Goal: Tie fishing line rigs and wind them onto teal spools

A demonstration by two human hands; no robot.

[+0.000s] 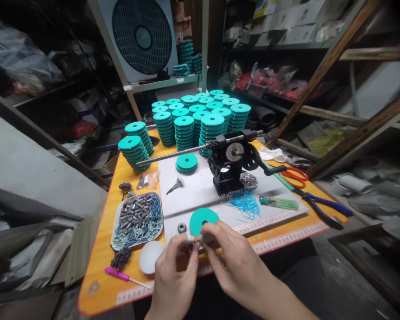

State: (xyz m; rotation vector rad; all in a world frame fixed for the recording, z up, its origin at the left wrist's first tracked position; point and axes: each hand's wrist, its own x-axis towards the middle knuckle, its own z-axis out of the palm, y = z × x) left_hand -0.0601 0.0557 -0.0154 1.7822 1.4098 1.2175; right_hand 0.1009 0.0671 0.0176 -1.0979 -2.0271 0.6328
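Note:
Near the front edge of the table, my left hand (176,271) pinches a small pale piece (190,239) between thumb and index finger. Close beside it, nearly touching, my right hand (231,262) grips a small dark greyish thing (207,239) in its fingertips; its details are blurred. Just behind my fingers a green disc (200,219) with a dark centre hole lies flat. A small metal ring (182,228) sits left of the disc. The black hand-cranked winder (229,164) stands farther back on the white board (183,200).
Stacked green spools (184,133) fill the table's back. At left are a tray of metal weights (138,218), a white round object (151,257) and a purple screwdriver (118,274). Blue pieces (245,203), a green-handled cutter (280,202) and pliers (323,204) lie right.

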